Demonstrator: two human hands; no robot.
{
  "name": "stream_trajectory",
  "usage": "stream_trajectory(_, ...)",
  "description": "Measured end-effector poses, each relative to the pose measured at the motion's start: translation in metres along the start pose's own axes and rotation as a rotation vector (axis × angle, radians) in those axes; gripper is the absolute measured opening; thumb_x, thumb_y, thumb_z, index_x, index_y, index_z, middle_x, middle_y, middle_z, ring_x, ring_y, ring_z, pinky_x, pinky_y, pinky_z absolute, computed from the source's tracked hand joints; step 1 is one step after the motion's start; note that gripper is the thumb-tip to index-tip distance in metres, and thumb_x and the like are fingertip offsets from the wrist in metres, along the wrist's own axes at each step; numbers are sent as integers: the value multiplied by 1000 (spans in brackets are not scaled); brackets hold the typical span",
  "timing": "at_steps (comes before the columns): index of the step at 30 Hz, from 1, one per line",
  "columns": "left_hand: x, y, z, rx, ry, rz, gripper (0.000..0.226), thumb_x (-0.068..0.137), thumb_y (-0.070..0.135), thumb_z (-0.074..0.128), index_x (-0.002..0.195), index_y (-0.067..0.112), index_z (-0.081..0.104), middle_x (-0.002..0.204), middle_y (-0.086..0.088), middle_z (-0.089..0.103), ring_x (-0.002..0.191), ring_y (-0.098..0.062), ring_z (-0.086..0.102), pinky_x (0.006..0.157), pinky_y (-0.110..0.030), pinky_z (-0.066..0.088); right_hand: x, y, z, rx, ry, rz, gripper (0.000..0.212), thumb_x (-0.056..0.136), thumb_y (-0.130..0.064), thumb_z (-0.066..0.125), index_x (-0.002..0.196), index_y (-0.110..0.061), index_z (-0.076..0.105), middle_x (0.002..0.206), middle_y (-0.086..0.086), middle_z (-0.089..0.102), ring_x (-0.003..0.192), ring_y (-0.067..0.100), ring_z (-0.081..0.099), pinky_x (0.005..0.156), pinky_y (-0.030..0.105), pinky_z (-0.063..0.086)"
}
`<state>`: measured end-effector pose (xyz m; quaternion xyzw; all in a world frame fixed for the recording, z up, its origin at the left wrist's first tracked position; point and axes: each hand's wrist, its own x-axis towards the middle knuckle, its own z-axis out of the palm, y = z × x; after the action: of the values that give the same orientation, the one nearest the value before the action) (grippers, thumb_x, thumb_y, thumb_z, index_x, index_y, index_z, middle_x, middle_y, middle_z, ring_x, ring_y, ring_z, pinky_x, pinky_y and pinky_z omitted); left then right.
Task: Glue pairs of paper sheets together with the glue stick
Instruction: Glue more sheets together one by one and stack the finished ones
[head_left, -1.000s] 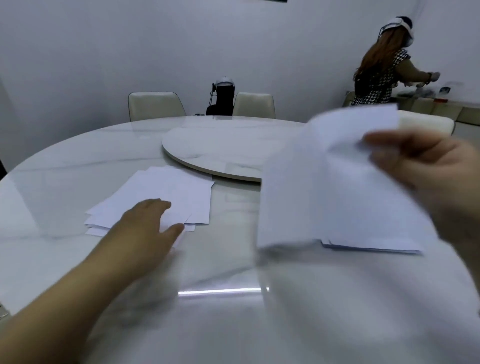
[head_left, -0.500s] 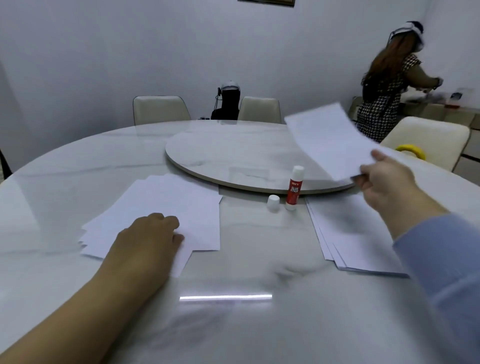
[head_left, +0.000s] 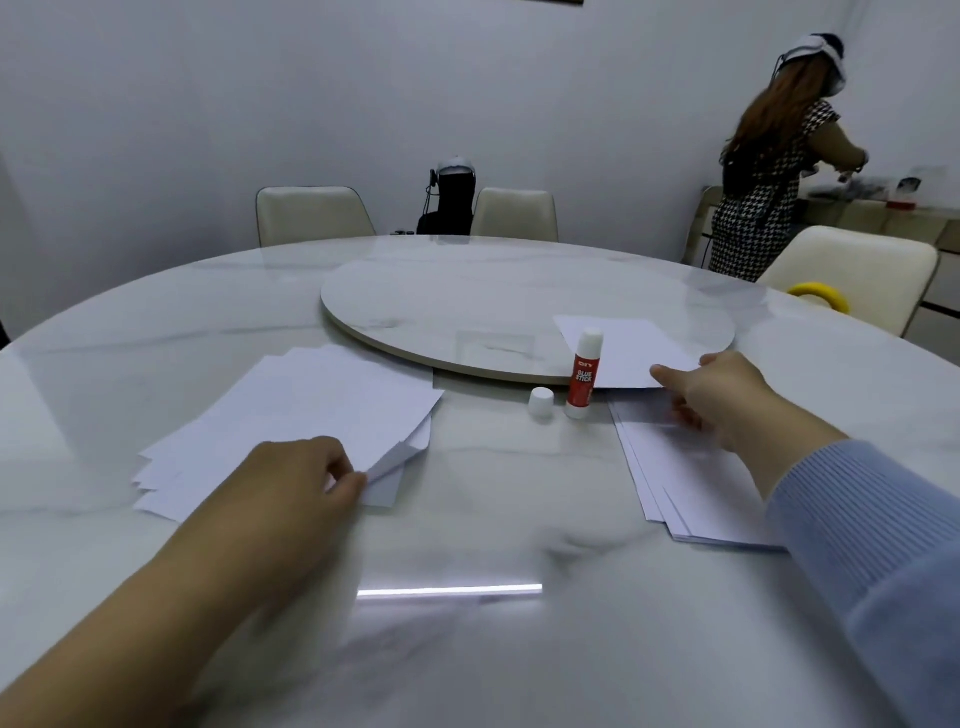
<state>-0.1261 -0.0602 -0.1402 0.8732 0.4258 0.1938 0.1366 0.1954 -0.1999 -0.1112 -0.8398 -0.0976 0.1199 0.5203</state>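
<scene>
White paper is the main thing on the marble-look table (head_left: 156, 322): a loose left stack (head_left: 291, 410) in front of the left hand (head_left: 298, 488), and a right stack (head_left: 691, 483) under the right forearm. The left hand pinches the near corner of the top sheets of the left stack, lifting that corner off the sheets below (finger and thumb curled around the edge). The right hand (head_left: 722, 395) pinches the near edge of a single sheet (head_left: 628, 351), which lies partly over the rim of the round turntable (head_left: 467, 301). Between the stacks stands the uncapped glue stick (head_left: 583, 375), red-labelled and upright, with its white cap (head_left: 541, 402) just beside it on the left. Beyond the table are cream chairs (head_left: 311, 213), and at the far right a person (head_left: 763, 156) faces away.
</scene>
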Motion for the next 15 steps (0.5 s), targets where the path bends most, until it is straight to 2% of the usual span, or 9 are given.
stream_trajectory(2,2,-2,-3,-19,-19,-29,19,88,38,57,72,28,57,76,10,57,69,-3,49,52,-20,30,-6,-5,-3,-144,21,-8,41,87,-35,70,94,2,54,66,13,53,63,28,52,65,36,45)
stream_trajectory(3,3,-4,-4,-31,-28,-37,19,87,38,61,71,27,58,76,10,57,69,-3,49,53,-20,30,-8,-7,-3,-190,33,-39,46,85,-40,71,94,1,53,70,13,54,63,28,52,64,35,44)
stream_trajectory(6,5,-9,-8,-34,-6,-15,22,88,33,61,67,28,55,74,11,57,68,-2,48,53,-17,29,-14,-12,6,-176,-71,-173,68,74,-49,77,124,-9,54,107,7,56,94,26,58,79,33,47)
stream_trajectory(8,5,-12,-9,-14,64,19,25,92,27,56,67,27,53,70,11,58,66,-2,49,53,-16,29,-21,-16,20,-121,-180,-193,74,66,-49,83,125,-13,55,113,1,54,94,18,58,79,27,45)
stream_trajectory(10,2,-11,-11,-38,166,7,22,91,24,55,69,21,55,65,7,59,63,-5,50,52,-20,31,-22,-16,33,-36,-231,-193,77,62,-42,88,125,-11,56,119,4,59,102,22,62,89,34,50)
stream_trajectory(11,1,-11,-12,-58,215,1,21,91,24,56,71,19,56,64,7,58,62,-5,50,51,-21,32,-21,-16,39,12,-232,-190,76,62,-38,89,125,-11,56,120,7,60,105,27,64,93,39,51)
stream_trajectory(13,0,-13,-15,-84,296,13,18,91,25,56,74,18,56,64,7,57,62,-7,50,51,-24,34,-20,-17,47,49,-195,-202,66,63,-33,89,118,-11,60,114,8,63,102,28,65,90,42,54)
stream_trajectory(15,-3,-14,-21,-60,336,73,16,90,27,57,77,19,57,69,4,60,63,-13,53,53,-29,39,-20,-17,53,8,-148,-235,43,67,-33,87,99,-15,65,95,1,66,85,17,65,71,32,55)
